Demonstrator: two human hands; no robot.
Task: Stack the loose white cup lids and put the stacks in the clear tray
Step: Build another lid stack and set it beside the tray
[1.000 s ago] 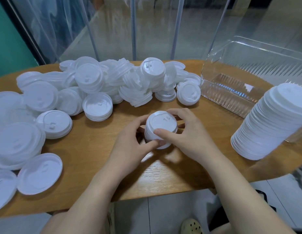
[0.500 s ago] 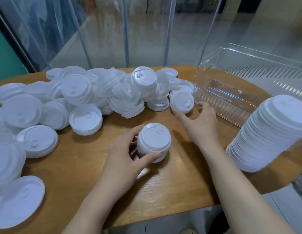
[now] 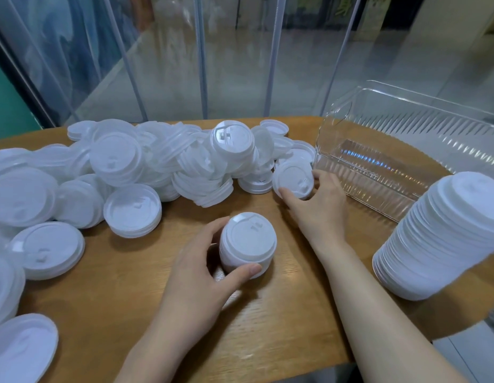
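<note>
1. Wooden surface (image 3: 268,327) carries a heap of loose lids (image 3: 157,167) beside the clear tray (image 3: 400,172)
2. Left hand (image 3: 196,280) grips a short lid stack (image 3: 247,241)
3. Right hand (image 3: 320,205) grasps one lid (image 3: 292,176) at the tray's wall

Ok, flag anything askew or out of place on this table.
The tall lid stack at the right leans sideways against the clear tray and overhangs the table edge. The tray holds no stacks yet. The loose lids lie jumbled, several tipped on edge.
</note>
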